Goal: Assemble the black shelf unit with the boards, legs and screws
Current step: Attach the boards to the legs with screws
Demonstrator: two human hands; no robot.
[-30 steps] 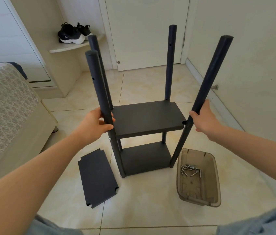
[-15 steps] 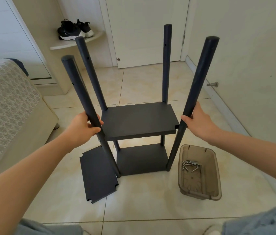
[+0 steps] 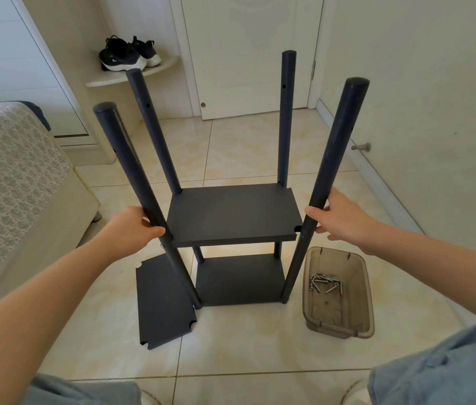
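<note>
While front right leg (image 3: 333,159) stands just off corner notch of middle board (image 3: 234,214), board could tilt or drop. Likely cause: legs splaying outward, joint seemingly unscrewed. Left hand (image 3: 131,229) grips front left leg (image 3: 131,176) and right hand (image 3: 347,220) wraps front right leg, each beside board. Shelf unit (image 3: 239,279) upright on floor. Screws (image 3: 324,283) in tray (image 3: 368,302) right of and below board. Versus second ago: front left leg leans farther left.

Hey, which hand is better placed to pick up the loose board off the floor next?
Probably the left. The left hand grips the front-left leg just above the loose board on the floor; the right hand holds the front-right leg, across the unit, near the screw bin.
</note>
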